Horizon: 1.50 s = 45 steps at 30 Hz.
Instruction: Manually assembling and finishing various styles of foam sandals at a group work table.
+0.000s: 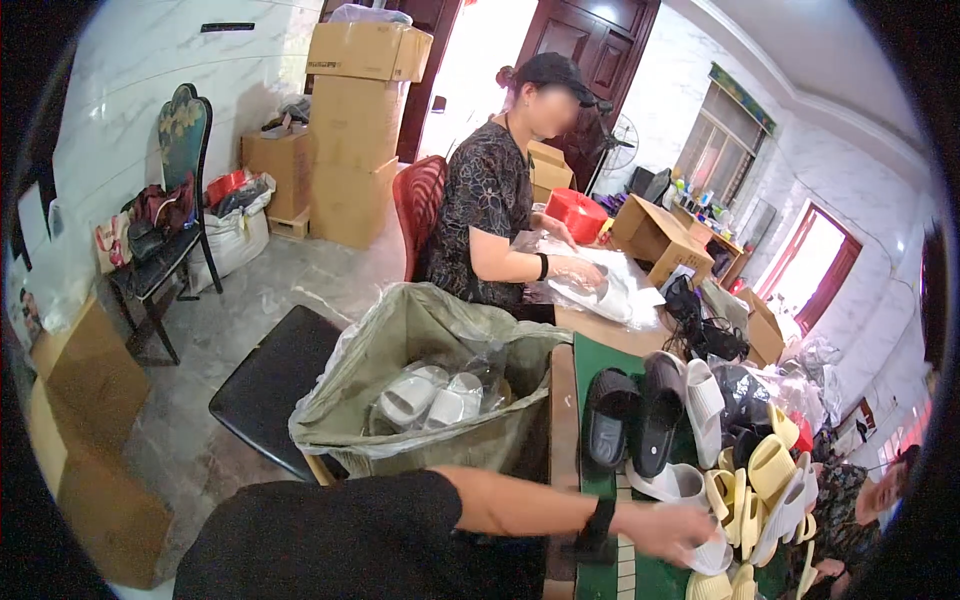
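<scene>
My left hand (668,534), smeared by motion, reaches over the near part of the green-topped table (592,540). It is right by a white slipper (712,552); whether the fingers hold it cannot be made out. Beyond the hand lies another white slipper (668,484). Yellow slippers (772,468) are heaped to its right. A dark grey slipper (608,432) and a black slipper (659,420) lie side by side farther back, with a white slipper (703,410) next to them. My right hand is out of view.
Left of the table, a lined sack (330,425) holds white slippers in clear plastic. A black stool seat (275,385) stands beside it. Across the table, a person (495,215) handles bagged slippers (600,290). Another person (850,510) is at far right. Cardboard boxes (350,130) are stacked behind.
</scene>
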Each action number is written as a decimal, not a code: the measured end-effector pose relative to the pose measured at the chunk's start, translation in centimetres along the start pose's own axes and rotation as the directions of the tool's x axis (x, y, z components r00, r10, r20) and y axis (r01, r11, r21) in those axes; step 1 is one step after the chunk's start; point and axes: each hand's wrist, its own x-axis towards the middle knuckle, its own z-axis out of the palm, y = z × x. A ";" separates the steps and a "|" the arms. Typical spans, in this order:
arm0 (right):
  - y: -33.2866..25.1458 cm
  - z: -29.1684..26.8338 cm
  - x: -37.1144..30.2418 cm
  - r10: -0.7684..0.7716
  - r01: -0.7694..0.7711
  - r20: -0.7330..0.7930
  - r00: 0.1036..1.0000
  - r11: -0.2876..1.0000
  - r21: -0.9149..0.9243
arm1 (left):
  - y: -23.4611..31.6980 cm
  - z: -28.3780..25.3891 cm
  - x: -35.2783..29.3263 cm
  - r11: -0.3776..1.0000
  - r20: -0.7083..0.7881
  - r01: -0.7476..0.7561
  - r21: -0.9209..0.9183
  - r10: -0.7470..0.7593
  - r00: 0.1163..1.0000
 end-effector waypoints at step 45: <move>9.2 16.5 -32.8 -0.067 -0.710 -0.998 -0.018 0.703 -0.035 | 6.8 9.5 -8.0 0.689 0.019 0.548 -0.475 -0.614 0.789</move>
